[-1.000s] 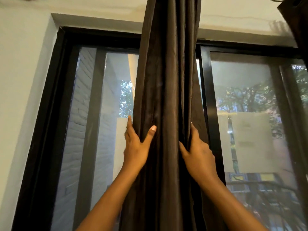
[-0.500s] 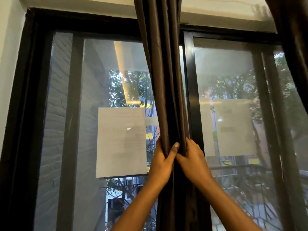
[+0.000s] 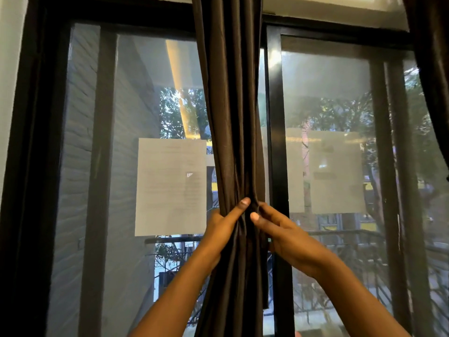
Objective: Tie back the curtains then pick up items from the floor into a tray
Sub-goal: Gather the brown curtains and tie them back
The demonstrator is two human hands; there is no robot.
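Note:
A dark brown curtain (image 3: 230,105) hangs down the middle of the window, gathered into a narrow bundle of folds. My left hand (image 3: 223,227) grips the bundle from the left, thumb across the front. From the right, my right hand (image 3: 279,229) grips the same bundle at the same height, with its thumb tip close to the left thumb. Both forearms reach up from the bottom of the view. No tie-back, tray or floor items are in view.
A black-framed sliding window (image 3: 275,142) fills the view, with a sheet of paper (image 3: 170,186) stuck on the left pane and another sheet (image 3: 335,171) on the right pane. A second dark curtain (image 3: 430,69) hangs at the top right. White wall (image 3: 9,69) lies at the left.
My hands have drawn together, squeezing the spread curtain into a tight bundle. Both sheets of paper on the glass have come into view.

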